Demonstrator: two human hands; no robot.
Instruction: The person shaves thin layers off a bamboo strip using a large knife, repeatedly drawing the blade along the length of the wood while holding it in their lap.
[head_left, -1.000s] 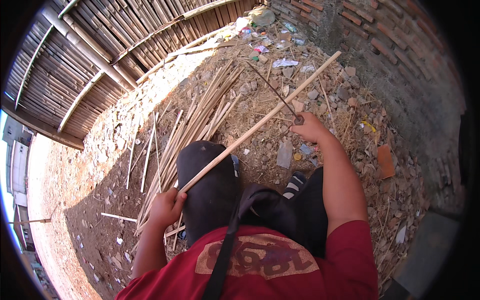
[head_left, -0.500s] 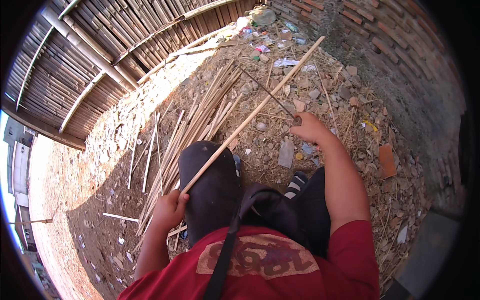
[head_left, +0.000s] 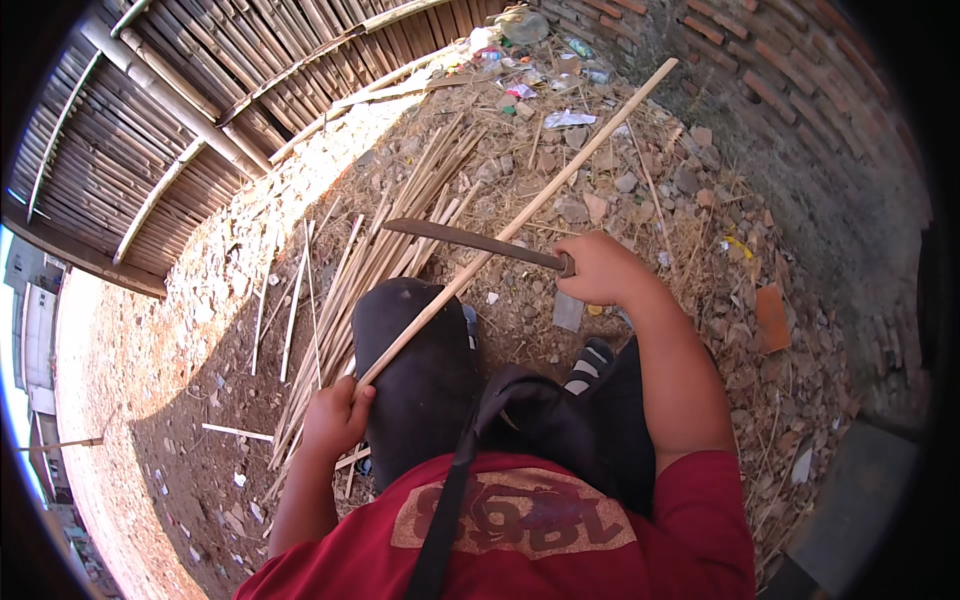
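Observation:
My left hand [head_left: 336,421] is closed around the near end of a long pale bamboo strip [head_left: 551,190]. The strip slants across my left knee, up and away to the far right. In my right hand [head_left: 598,270] is the handle of a machete [head_left: 470,237], gripped in a fist. Its dark blade points left and crosses the strip near the middle, with the broad side showing; whether it touches the strip I cannot tell. Beside my left leg lies a pile of similar bamboo strips [head_left: 400,227] on the ground.
A bamboo slat fence [head_left: 190,110] runs along the far left, and a brick wall [head_left: 790,90] rises at the right. Stones, straw and litter cover the ground. An orange-brown tile piece [head_left: 772,319] lies right of my right arm. Several loose strips [head_left: 296,310] lie left of the pile.
The machete has swung nearer and turned, so its broad side now shows across the strip. My right hand has come slightly nearer and left. My left hand keeps its grip.

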